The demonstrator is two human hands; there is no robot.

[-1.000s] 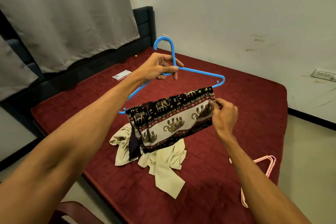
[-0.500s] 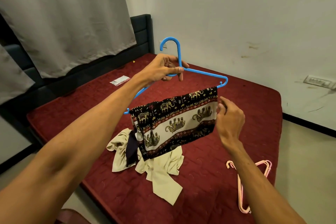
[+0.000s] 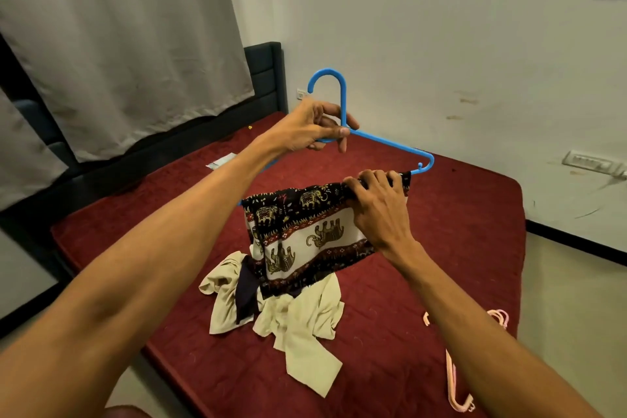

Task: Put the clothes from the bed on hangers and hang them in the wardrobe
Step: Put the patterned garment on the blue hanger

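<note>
Dim, warm room light through a wide-angle lens

Lit softly and evenly from a source out of view, brightest on the pale wall [image 3: 441, 27], with a yellowish cast there and over the grey curtain [image 3: 118, 44]. Only faint, soft-edged shadows under the cream clothes [image 3: 298, 319] on the red bed [image 3: 458, 231]; deepest dark along the headboard [image 3: 264, 78] below the curtain hem. Crisp on the blue hanger [image 3: 390, 144] and the patterned cloth [image 3: 305, 231]; slightly smeared on the left forearm [image 3: 135, 265] near the lower edge. Tilts verticals and stretches shapes toward the corners, with fine grain in the dark patches
</note>
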